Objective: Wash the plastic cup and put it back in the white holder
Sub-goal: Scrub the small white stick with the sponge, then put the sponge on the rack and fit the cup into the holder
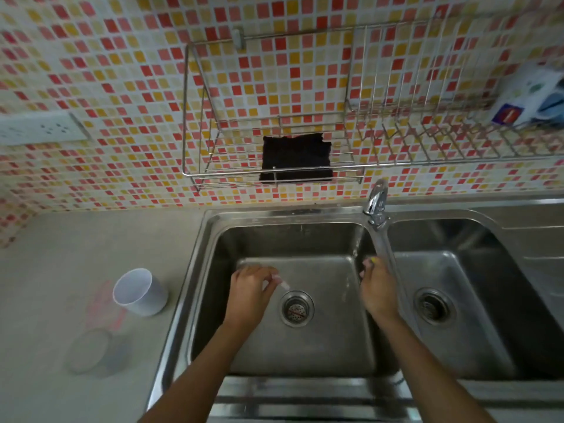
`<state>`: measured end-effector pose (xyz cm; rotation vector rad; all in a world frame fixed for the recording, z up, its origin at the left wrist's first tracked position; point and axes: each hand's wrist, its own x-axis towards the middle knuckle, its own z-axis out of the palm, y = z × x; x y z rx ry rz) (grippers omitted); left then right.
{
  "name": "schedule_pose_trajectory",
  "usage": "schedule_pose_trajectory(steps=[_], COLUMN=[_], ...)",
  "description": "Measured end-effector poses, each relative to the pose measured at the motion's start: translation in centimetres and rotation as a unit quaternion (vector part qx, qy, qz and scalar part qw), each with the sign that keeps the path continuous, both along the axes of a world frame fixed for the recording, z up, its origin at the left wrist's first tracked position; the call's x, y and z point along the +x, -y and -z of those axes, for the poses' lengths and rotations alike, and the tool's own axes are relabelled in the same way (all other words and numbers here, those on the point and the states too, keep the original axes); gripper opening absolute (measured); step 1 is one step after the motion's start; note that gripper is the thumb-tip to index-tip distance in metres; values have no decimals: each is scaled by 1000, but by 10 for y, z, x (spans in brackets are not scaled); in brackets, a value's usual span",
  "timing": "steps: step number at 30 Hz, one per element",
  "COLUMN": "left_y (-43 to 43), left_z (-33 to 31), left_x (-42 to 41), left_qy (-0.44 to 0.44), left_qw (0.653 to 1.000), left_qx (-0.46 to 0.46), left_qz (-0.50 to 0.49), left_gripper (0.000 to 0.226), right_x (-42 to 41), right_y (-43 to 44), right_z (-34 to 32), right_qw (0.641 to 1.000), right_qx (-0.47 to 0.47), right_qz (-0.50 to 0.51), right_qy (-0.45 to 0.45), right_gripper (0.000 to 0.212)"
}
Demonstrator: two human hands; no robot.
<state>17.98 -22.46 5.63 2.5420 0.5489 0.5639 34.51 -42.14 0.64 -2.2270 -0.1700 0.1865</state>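
White cup point(141, 292) sits upright on the counter point(45, 270) left of the sink point(213, 227), nearer the left hand point(251, 288), loosely curled and empty; right hand point(378, 288) at the tap point(376, 203), grip unclear.

The sink point(210, 270) with its 2 basins is brushed steel, dull-shiny and streaked, and the tap point(377, 199) is glossy chrome. The wall rack point(274, 175) is thin bright metal wire, set against a wall point(106, 71) of small glazed tiles. The white holder point(142, 293) looks like smooth matt plastic, standing on a matt, pale counter point(61, 239)
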Motion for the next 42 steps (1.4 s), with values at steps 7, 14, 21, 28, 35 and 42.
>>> schedule_pose_trajectory(steps=[7,14,21,28,35,42], left_y=[-24,-49,-84,-132,-175,-219], left_z=[-15,-71,-108,-105,-99,-66], left_x=[-17,-27,-49,-92,-130,-172], left_qy=[-22,38,72,42,24,-28], left_qw=[999,999,991,986,982,983], left_qx=[32,16,-26,-28,-35,-5], left_qz=[-33,-36,-107,-162,-183,-180], left_gripper=[2,12,20,20,23,16], right_x=[-15,-59,-28,14,8,-104], right_y=[-27,-83,-185,-268,-272,-252], right_z=[-34,-170,-257,-229,-223,-193], right_qw=[985,964,945,939,936,885], right_qx=[-95,107,142,-103,-141,133], right_qz=[-144,-227,-223,-269,-278,-235], right_qy=[3,91,193,187,161,379], right_gripper=[5,10,20,36,39,23])
